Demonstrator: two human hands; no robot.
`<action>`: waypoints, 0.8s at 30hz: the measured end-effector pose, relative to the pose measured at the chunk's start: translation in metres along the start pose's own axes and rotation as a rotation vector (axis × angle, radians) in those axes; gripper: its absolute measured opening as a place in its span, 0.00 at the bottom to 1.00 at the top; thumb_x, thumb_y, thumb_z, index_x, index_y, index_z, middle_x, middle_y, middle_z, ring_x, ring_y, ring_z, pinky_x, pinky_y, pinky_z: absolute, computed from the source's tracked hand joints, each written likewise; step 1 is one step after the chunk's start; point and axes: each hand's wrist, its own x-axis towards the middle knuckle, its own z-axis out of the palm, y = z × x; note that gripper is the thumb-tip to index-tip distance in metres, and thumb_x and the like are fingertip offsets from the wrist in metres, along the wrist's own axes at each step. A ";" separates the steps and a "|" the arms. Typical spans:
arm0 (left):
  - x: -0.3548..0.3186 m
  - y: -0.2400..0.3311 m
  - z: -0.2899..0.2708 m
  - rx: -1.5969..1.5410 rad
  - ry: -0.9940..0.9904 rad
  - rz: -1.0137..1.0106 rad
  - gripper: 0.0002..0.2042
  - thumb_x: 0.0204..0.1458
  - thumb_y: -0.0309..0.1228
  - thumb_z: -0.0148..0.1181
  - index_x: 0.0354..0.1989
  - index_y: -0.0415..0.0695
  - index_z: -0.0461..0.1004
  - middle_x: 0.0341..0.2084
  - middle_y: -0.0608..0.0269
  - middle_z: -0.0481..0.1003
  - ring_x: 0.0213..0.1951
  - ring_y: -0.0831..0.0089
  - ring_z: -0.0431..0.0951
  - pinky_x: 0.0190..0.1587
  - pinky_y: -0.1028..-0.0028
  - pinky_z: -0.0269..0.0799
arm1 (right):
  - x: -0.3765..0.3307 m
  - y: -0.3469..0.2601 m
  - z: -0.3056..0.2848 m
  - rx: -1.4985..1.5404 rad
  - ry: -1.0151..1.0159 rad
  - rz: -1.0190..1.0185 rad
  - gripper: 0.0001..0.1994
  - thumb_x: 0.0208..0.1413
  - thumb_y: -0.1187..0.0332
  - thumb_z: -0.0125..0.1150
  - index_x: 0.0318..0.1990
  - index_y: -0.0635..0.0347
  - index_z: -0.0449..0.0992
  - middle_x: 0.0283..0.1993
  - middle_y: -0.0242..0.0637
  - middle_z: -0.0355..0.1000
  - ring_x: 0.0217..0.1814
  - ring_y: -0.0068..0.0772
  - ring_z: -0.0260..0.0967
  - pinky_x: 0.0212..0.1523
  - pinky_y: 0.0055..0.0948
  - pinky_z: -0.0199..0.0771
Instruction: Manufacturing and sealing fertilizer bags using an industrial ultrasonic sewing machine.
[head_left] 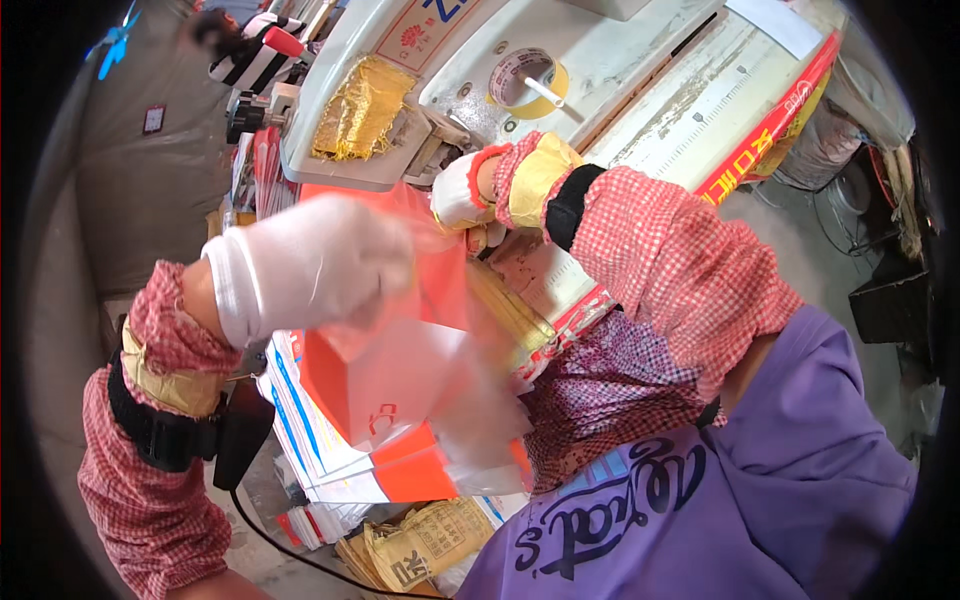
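My left hand (pixel 310 268), in a white glove, is over an orange-and-white plastic sack (pixel 425 270). Its fingers are smeared by motion, so their grip does not show. The sack's lower end (pixel 405 390) is blurred and pale. My right hand (pixel 466 192), in a white glove with a red cuff, is curled at the sack's far right edge, close under the head of a white machine (pixel 370 35). What its bent fingers hold is hidden. Beneath the blurred end lies a stack of white, blue and orange printed sacks (pixel 320 440).
A roll of yellow tape (pixel 525 85) with a white stick through it lies on the machine. A yellow woven patch (pixel 362 108) covers part of its housing. Brown printed sacks (pixel 425 545) lie low by my lap. Another person (pixel 255 50) is at the far left.
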 end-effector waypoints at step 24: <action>0.000 0.074 0.146 0.811 -0.463 0.608 0.06 0.35 0.32 0.57 0.15 0.43 0.75 0.11 0.57 0.71 0.19 0.59 0.75 0.23 0.65 0.70 | -0.043 -0.092 0.089 0.116 0.644 0.573 0.11 0.53 0.65 0.47 0.35 0.63 0.72 0.26 0.44 0.72 0.29 0.43 0.73 0.27 0.39 0.72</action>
